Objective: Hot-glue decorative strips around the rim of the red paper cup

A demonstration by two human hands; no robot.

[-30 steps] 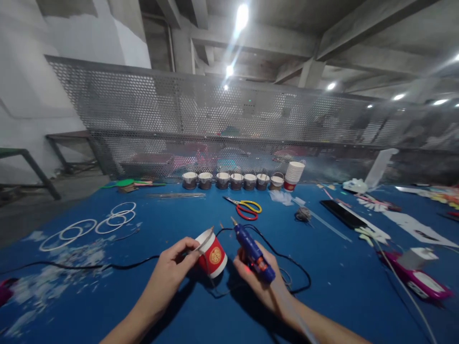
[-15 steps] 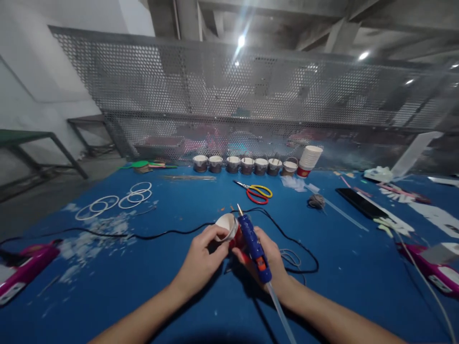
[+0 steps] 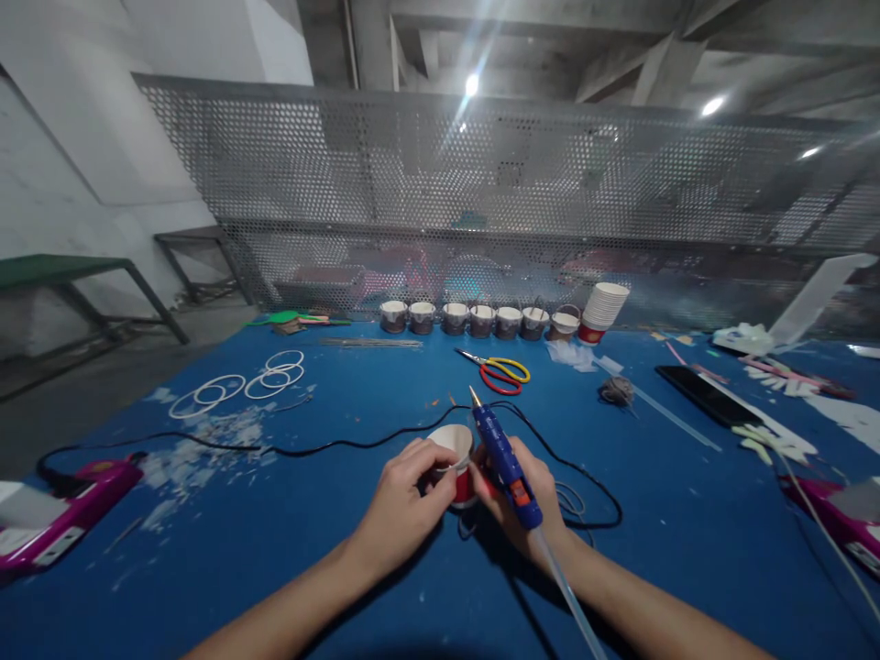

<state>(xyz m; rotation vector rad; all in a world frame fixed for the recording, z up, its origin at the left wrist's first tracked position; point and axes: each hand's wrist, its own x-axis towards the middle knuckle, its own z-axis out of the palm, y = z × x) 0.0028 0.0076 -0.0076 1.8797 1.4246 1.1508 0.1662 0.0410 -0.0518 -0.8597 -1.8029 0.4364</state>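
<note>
A small red and white paper cup (image 3: pixel 463 488) stands between my hands, its pale rim facing up. My left hand (image 3: pixel 411 490) is closed on the cup's left side, fingers and thumb pinching near the rim. In my right hand (image 3: pixel 526 486) is a blue glue gun (image 3: pixel 500 446), its metal tip pointing up and away, with a clear glue stick (image 3: pixel 570 596) coming out of its rear. My right fingertips reach the cup's right side. Thin grey cord (image 3: pixel 569 500) lies beside my right hand, and a bit of it shows below the cup.
Scissors (image 3: pixel 501 374) with red and yellow handles lie beyond the cup. Several wrapped cups (image 3: pixel 455 319) and a cup stack (image 3: pixel 603 312) line the back. A black cable (image 3: pixel 330 447) crosses the table. White rings (image 3: pixel 275 376), a yarn ball (image 3: pixel 616 391) and a phone (image 3: pixel 707 394) lie around.
The cup has gone from tilted to upright, lower on the table. The glue gun stays in my right hand. The whole view has shifted slightly.
</note>
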